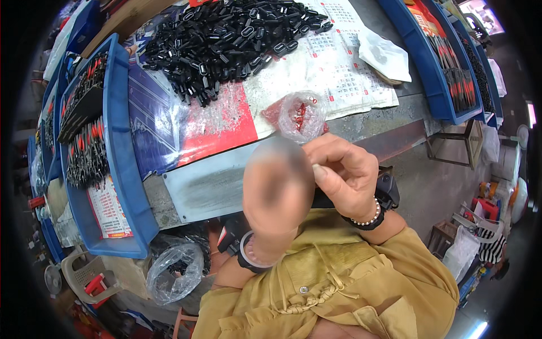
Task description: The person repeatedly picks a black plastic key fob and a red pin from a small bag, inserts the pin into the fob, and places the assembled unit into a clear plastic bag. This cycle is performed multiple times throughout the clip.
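My left hand [276, 195] is raised in front of my chest, above the near edge of the bench. A blur covers its fingers and whatever they may hold. Close beside it on the right, my right hand [347, 172] is closed, thumb and forefinger pressed together; what lies between them is too small or hidden to make out. Just beyond both hands, a clear plastic bag [304, 116] stands open with small red rings inside. Farther back lies a big heap of glossy black plastic parts [226, 48], many with an oval opening.
A blue bin [135, 220] of black-and-red pieces flanks the bench at left; another blue bin [446, 110] stands at right. Printed paper [344, 73] covers the bench top, with a white bag [384, 56] on it. Below left hang a clear bag [175, 277] and a plastic chair [84, 277].
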`<state>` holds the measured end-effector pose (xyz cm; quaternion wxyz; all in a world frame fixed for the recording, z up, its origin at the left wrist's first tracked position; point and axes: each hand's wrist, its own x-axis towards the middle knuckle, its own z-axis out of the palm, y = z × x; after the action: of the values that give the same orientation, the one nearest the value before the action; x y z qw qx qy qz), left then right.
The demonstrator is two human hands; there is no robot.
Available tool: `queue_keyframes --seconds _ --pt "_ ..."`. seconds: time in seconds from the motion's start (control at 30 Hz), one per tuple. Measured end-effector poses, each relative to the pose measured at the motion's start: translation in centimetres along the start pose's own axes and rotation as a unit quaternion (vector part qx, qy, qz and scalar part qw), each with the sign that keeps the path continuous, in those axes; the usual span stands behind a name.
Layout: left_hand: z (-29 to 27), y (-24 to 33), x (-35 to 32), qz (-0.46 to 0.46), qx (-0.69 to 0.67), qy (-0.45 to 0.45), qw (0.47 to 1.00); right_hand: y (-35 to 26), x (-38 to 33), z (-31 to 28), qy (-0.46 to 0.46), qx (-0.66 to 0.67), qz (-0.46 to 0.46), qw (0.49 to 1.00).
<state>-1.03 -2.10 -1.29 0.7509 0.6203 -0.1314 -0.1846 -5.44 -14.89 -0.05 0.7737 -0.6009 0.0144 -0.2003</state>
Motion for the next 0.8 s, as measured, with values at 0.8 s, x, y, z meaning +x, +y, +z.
queue_keyframes --seconds 0.8 --pt "-0.6 1.4 1.3 -0.259 -0.308 -0.12 0.908 -1.9 3.0 -2.4 -0.11 -0.081 0.2 0.97"
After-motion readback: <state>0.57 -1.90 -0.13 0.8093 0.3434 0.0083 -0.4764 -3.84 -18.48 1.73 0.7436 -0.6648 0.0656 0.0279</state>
